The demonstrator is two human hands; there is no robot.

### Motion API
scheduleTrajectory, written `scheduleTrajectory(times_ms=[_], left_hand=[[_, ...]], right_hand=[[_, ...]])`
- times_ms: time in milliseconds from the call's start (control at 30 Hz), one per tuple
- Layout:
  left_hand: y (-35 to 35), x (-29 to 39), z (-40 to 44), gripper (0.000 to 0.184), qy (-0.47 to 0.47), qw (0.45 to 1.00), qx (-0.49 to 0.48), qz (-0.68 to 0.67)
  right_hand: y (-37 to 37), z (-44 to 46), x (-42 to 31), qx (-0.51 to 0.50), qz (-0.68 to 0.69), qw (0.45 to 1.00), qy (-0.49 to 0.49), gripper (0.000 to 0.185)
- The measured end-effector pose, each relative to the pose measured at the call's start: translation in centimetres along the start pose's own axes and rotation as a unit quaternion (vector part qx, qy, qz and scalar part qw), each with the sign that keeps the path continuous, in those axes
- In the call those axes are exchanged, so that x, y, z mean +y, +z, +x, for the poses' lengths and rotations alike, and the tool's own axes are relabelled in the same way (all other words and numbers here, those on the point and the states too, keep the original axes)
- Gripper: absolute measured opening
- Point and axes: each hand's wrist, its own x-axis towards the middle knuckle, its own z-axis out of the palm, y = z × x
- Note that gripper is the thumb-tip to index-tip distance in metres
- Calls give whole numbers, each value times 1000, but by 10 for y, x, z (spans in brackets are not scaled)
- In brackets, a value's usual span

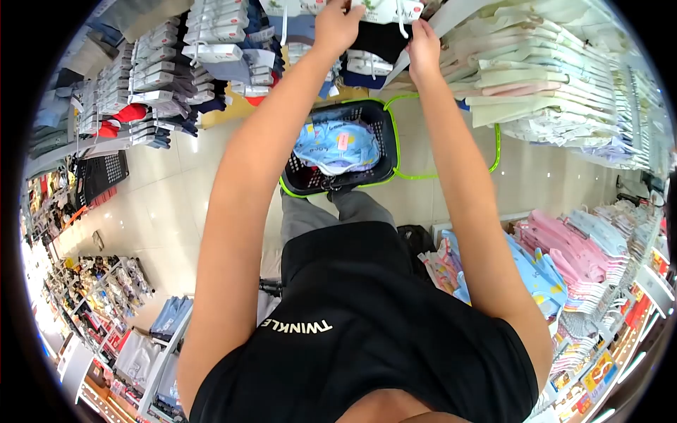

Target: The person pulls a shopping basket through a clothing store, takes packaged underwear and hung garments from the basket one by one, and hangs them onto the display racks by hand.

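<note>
At the top of the head view, a packaged black garment hangs under a white card with a white plastic hook. My left hand is closed at its left side, by the card's edge. On the right edge, my right hand pinches the card and the black cloth between thumb and fingers. Whether the piece is socks or underwear, I cannot tell. Similar carded garments hang in rows just left of my hands.
A black shopping basket with a green rim and handle stands on the floor before my feet, holding a light-blue patterned garment. Pale clothes hang on the right. Behind me are pink clothes and blue clothes.
</note>
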Motion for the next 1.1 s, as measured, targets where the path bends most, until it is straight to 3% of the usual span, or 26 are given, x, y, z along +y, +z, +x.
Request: scheduleTrajectory(times_ms=[67,200,300,367,400,467,500,533,567,600,633,667,700,733,800,833,867,900,933,967,1000,1067,1100], left_hand=[[7,-7,1,38,48,997,52,10],[5,-5,16,35,41,996,18,80],[0,3,5,36,13,998,15,66],[-2,-11,-14,49,9,997,22,74],[-7,-13,-34,54,18,993,39,110],[-27,-29,-82,56,-38,993,-21,106],[-34,-61,-109,56,-61,993,-40,89],[-49,-65,-136,54,-118,978,-76,152],[-65,-86,-171,50,-102,978,-96,153],[-84,-101,-202,47,-226,953,-161,124],[-102,-117,-239,44,-189,952,-167,175],[-129,-145,-275,43,-228,896,-257,283],[-160,-183,-325,44,-197,890,-269,310],[-189,-183,-359,48,-313,825,-324,340],[-254,-204,-431,52,-318,725,-448,416],[-281,-209,-460,47,-322,655,-509,456],[-312,-213,-487,40,-282,613,-588,446],[-329,-194,-498,34,-255,609,-601,450],[-357,-198,-527,34,-309,674,-524,420],[-365,-178,-529,34,-363,685,-484,406],[-372,-166,-533,34,-351,698,-476,404],[-373,-139,-528,34,-342,702,-472,409],[-364,-119,-516,33,-450,698,-420,365]], right_hand=[[3,-6,-16,7,-22,999,44,39],[8,4,-15,46,-30,997,52,49],[-3,0,-11,3,-42,994,97,47],[-17,-15,1,-6,-49,995,92,50],[-32,-20,29,31,-103,994,14,48],[-66,-58,49,31,-158,987,8,46],[-88,-79,65,41,-248,967,-42,41],[-108,-105,71,55,-252,965,48,40],[-136,-127,91,93,-268,955,91,39],[-169,-147,119,129,-281,941,135,39],[-207,-168,144,164,-334,913,165,38],[-249,-187,168,195,-385,880,197,38],[-292,-207,194,226,-413,854,224,35],[-334,-226,212,254,-439,824,254,32],[-404,-254,218,241,-463,777,351,28],[-461,-268,256,75,-626,723,282,28],[-517,-281,293,-51,-768,618,159,28],[-504,-267,258,75,-665,691,273,32],[-489,-254,219,227,-545,730,345,38],[-482,-244,196,277,-523,732,338,43],[-479,-234,184,326,-500,731,329,48],[-507,-209,193,306,-496,721,377,57],[-519,-201,202,309,-502,717,371,60]])
